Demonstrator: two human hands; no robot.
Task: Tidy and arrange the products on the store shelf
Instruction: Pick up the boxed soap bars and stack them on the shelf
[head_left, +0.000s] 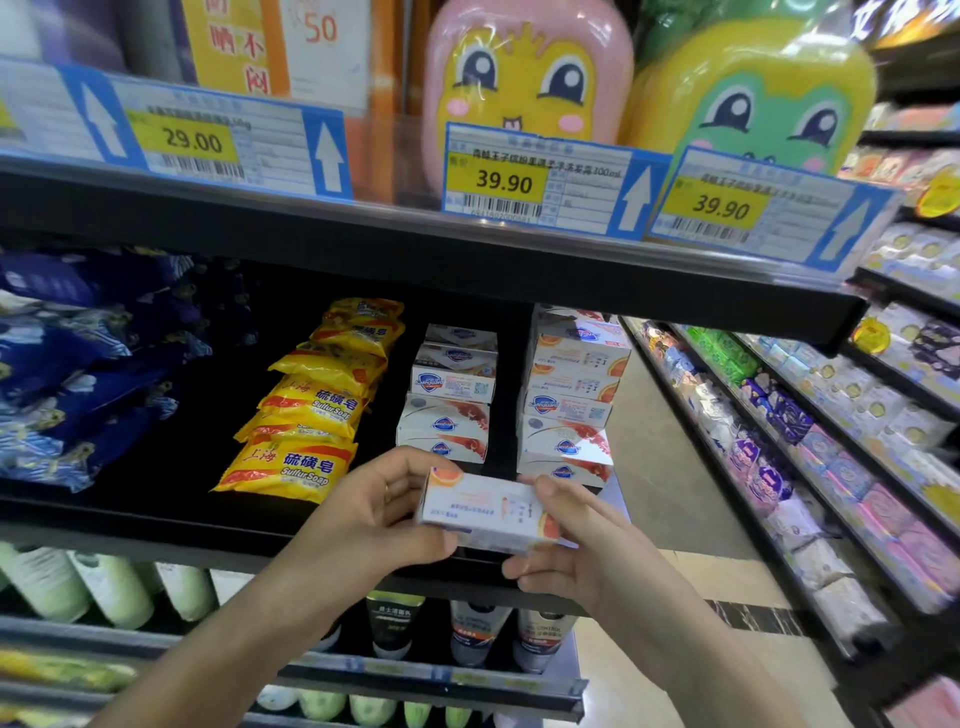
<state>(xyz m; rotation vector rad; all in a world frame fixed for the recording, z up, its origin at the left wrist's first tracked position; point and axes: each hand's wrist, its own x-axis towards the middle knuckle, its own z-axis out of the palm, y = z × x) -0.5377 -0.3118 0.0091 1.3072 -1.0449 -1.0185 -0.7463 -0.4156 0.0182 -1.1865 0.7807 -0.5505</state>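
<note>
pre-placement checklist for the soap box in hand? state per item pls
1. Both hands hold the soap box: left hand, right hand: ok.
2. Box clear of the shelf edge: ok.
3. Matching orange-print boxes located, upper right stack: ok.
4. Room on top of that stack under the upper shelf: cannot tell.
5. Left stack sits lower, room on top: ok.
6. Yellow sulfur soap packs out of the path: ok.

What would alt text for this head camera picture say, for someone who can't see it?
Two bare hands, left hand and right hand, hold a white soap box in front of a dark store shelf. Behind it stand stacked white soap boxes and yellow sulfur soap packs.
</note>
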